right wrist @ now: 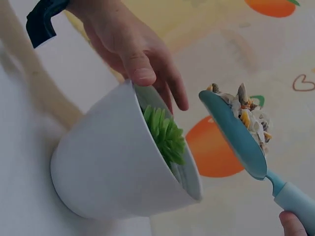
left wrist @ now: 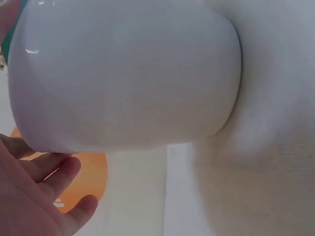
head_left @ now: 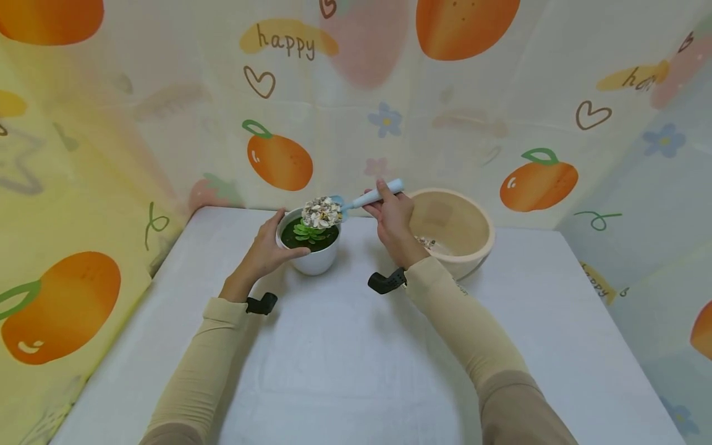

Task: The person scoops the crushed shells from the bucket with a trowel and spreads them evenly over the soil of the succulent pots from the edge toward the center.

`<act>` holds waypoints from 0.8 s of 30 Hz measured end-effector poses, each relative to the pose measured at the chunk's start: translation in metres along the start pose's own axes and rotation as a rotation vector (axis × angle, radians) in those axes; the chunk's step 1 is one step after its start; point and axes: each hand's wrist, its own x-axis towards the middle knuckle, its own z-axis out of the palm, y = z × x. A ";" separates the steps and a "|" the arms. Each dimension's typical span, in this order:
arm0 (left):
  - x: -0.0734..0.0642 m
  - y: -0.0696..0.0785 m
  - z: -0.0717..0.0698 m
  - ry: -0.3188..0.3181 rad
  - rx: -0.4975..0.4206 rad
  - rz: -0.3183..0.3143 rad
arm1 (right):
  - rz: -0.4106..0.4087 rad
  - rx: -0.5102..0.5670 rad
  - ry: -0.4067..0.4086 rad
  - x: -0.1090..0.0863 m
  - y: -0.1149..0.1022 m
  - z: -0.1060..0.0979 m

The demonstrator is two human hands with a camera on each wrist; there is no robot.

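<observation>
A white flowerpot [head_left: 314,262] stands upright on the table, with a green succulent [head_left: 308,233] in dark soil inside it. My left hand [head_left: 269,247] holds the pot at its rim from the left, thumb at the front and fingers on the far side. My right hand [head_left: 392,217] grips the pale blue handle of a small trowel [right wrist: 235,135]. Its blade carries a heap of white, grey and yellowish pebbles [head_left: 321,212]. In the right wrist view the loaded blade hangs above the pot's opening, apart from the plant and the rim.
Behind my right wrist sits a large beige bowl [head_left: 481,238] with a few pebbles [head_left: 425,242] at its bottom. A white cloth covers the table [head_left: 334,371]. Printed curtains [head_left: 345,136] with oranges and hearts hang at the back and both sides.
</observation>
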 end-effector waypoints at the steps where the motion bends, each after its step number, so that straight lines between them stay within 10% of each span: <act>1: 0.001 -0.001 0.000 0.002 -0.009 0.003 | 0.000 0.001 0.000 0.001 0.001 0.002; 24: 0.008 -0.018 0.008 -0.077 -0.081 -0.073 | 0.050 -0.075 -0.047 0.012 0.036 0.017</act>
